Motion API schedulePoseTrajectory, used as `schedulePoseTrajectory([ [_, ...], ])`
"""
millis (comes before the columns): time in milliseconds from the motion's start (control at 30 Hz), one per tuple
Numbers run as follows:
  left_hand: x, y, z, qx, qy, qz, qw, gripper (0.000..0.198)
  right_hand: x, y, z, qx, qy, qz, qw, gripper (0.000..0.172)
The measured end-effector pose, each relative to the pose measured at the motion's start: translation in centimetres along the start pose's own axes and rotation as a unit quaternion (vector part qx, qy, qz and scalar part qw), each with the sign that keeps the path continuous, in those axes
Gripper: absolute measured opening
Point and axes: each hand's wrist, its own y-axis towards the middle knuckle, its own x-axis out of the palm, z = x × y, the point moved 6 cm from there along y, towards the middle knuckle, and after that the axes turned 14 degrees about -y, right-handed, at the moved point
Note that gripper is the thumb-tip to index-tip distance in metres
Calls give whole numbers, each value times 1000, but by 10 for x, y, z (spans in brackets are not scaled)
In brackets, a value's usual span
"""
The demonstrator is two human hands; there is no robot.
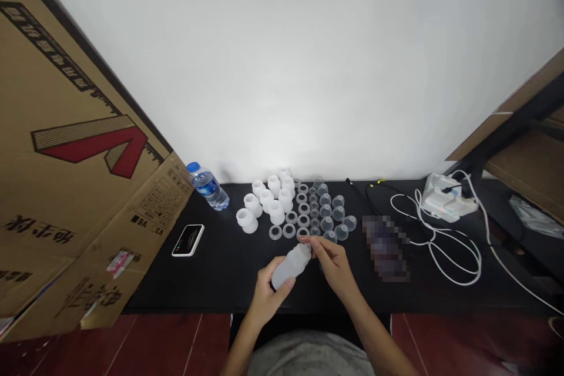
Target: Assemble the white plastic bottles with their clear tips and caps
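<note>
My left hand (267,289) is wrapped around the body of a frosted white plastic bottle (287,269), tilted with its top toward the upper right. At that end, the thumb and fingers of my right hand (335,264) close around the bottle's translucent top piece (305,248); the fingertips partly hide it. Just beyond my hands lie several translucent rings (289,231) and smaller clear discs (314,213) in rows. Several clear dome-shaped caps (326,224) stand to their right. White bottle-shaped pieces with wide necks (277,212) are grouped to the left.
A water bottle with a blue cap (208,187) and a white device with a dark screen (188,240) are on the left of the black table (229,282). A large cardboard box (88,188) borders that side. Rightward are a pixelated patch, white cables (434,247) and a white power strip (449,197).
</note>
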Motion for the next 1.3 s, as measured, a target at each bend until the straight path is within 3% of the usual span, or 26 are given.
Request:
schedulePoseTrajectory([
  [233,0,2,5,30,11,-10,999,50,-3,7,0,14,17,10,1000,39],
  [500,-10,-3,-1,31,-10,45,998,56,-19,16,2,25,-3,67,997,44],
  [933,-6,0,3,4,-8,18,1000,60,-14,27,2,39,33,40,998,41],
  [1133,-12,-2,-9,-29,6,44,999,63,-28,24,2,3,-68,73,995,38],
  [1300,-3,2,-8,-63,-74,16,995,56,-50,8,13,-66,-263,118,955,27],
])
